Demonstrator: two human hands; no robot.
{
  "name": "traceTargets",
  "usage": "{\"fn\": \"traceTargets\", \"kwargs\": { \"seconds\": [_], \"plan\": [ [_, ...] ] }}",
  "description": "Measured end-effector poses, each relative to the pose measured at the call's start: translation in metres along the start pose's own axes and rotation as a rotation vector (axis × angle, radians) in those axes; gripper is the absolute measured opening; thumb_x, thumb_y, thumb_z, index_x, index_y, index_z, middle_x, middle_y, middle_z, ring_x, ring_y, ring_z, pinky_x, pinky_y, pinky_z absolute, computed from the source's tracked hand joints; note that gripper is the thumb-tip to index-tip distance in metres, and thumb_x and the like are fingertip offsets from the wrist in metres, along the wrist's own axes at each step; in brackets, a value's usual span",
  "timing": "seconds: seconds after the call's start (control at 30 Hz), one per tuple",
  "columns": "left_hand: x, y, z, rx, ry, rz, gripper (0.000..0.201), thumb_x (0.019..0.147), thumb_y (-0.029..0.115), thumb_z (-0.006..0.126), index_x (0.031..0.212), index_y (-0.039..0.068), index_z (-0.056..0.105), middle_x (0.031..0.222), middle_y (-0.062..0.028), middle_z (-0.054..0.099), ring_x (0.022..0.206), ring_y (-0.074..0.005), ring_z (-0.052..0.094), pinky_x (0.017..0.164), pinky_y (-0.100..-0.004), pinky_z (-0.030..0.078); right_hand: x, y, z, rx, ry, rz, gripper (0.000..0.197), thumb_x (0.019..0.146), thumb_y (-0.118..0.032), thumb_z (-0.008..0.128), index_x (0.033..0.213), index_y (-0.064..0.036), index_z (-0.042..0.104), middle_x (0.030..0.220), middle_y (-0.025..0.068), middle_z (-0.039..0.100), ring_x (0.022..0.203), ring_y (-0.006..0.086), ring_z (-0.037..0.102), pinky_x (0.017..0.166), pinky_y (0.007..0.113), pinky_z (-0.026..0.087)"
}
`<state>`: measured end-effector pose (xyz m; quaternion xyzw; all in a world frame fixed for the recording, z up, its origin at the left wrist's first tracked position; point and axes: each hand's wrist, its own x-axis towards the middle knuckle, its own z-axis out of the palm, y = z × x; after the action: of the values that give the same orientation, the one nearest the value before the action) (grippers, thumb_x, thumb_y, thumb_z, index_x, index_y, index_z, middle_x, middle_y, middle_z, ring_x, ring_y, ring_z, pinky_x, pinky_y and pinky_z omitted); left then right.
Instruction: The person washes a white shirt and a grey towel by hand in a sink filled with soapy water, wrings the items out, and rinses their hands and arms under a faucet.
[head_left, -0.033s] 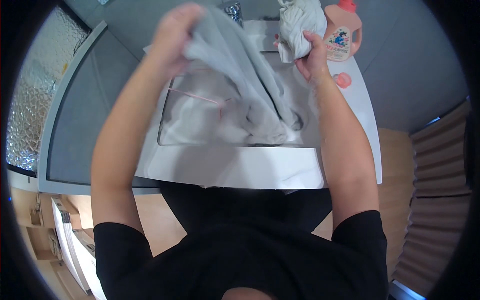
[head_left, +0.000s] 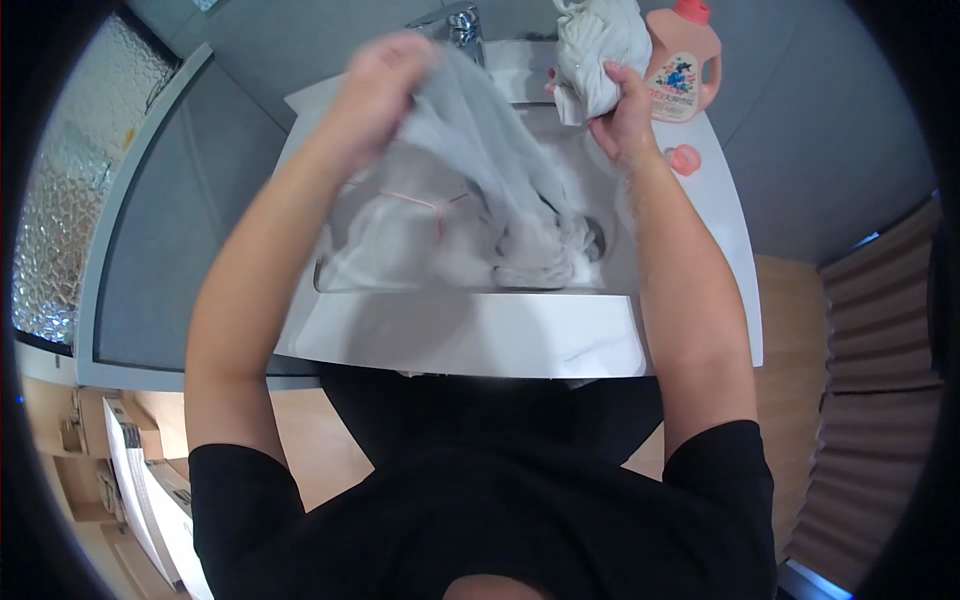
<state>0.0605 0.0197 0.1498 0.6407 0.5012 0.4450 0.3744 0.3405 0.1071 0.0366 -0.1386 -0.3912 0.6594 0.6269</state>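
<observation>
Grey wet cloth (head_left: 500, 190) bunched inside clenched fingers of left hand (head_left: 385, 85) and right hand (head_left: 622, 115)

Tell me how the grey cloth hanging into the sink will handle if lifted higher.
Probably floppy: the grey cloth drapes limply from the left hand into the sink. Likely heavy and drippy, since it looks wet. It may cling where it bunches near the drain.
</observation>
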Motion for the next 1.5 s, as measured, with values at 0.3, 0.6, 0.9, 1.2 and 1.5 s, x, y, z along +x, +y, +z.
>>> {"fn": "traceTargets", "kwargs": {
  "seconds": [0.3,0.6,0.9,1.2,1.5],
  "plan": [
    [-0.039,-0.126,0.112,0.912,-0.734,0.541,0.079,0.085,0.051,0.072,0.156,0.032,0.042,0.164,-0.0216,0.028,0.149,-0.0500,0.025,0.111,-0.0767,0.025,0.004,0.010,-0.012,0.002,0.035,0.010,0.062,0.093,-0.028,0.050,0.144,0.0069,0.044,0.132,0.0226,0.062,0.117,0.0411,0.064,0.103,0.056,0.053],
    [-0.020,-0.186,0.134,0.913,-0.557,0.884,0.083,0.073,0.050,0.081,0.144,0.016,0.055,0.146,-0.0208,0.046,0.133,-0.0396,0.045,0.100,-0.0544,0.039,0.004,0.024,-0.015,0.015,0.058,0.033,0.059,0.093,-0.026,0.052,0.142,0.0079,0.046,0.129,0.0240,0.063,0.115,0.0410,0.065,0.101,0.055,0.054],
    [0.031,-0.181,0.151,1.182,-0.549,0.553,0.059,0.076,0.037,0.079,0.126,0.012,0.061,0.125,-0.0161,0.061,0.119,-0.0323,0.059,0.092,-0.0469,0.049,-0.001,0.021,-0.005,0.017,0.076,0.043,0.060,0.093,-0.025,0.052,0.143,0.0079,0.045,0.130,0.0228,0.063,0.117,0.0410,0.065,0.101,0.054,0.054],
    [0.058,-0.164,0.117,1.016,-0.754,-0.100,0.056,0.094,0.040,0.065,0.135,0.003,0.056,0.129,-0.0232,0.065,0.121,-0.0386,0.063,0.099,-0.0477,0.051,0.001,0.019,-0.004,0.117,0.004,0.054,0.056,0.090,-0.016,0.056,0.140,0.0055,0.043,0.122,0.0227,0.064,0.104,0.0391,0.070,0.085,0.057,0.061],
    [0.046,-0.159,0.088,0.630,-0.617,0.541,0.073,0.091,0.042,0.070,0.149,0.006,0.047,0.158,-0.0258,0.038,0.148,-0.0446,0.033,0.117,-0.0519,0.034,0.003,0.018,-0.010,-0.016,0.042,0.075,0.064,0.092,-0.029,0.049,0.143,0.0083,0.044,0.131,0.0231,0.062,0.119,0.0407,0.063,0.104,0.055,0.053]
  ]
}}
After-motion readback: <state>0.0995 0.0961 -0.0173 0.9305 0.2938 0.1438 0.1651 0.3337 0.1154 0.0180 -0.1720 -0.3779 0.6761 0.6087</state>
